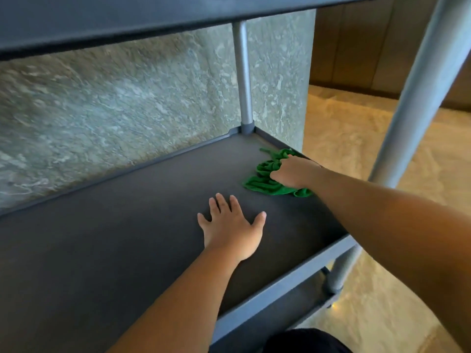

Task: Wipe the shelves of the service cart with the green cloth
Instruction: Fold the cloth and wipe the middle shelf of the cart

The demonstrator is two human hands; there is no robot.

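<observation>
The dark grey middle shelf point(127, 233) of the service cart fills the view. A crumpled green cloth point(265, 183) lies on the shelf near its far right corner. My right hand point(295, 173) sits on top of the cloth with fingers curled into its folds, gripping it against the shelf. My left hand point(233, 226) lies flat on the shelf, fingers spread and straight, a little nearer to me and left of the cloth, not touching it.
The upper shelf point(127, 24) overhangs the top of the view. Grey posts stand at the far corner point(243, 80) and near right point(418, 93). A stone wall point(114, 105) lies behind; a beige floor point(344, 138) to the right.
</observation>
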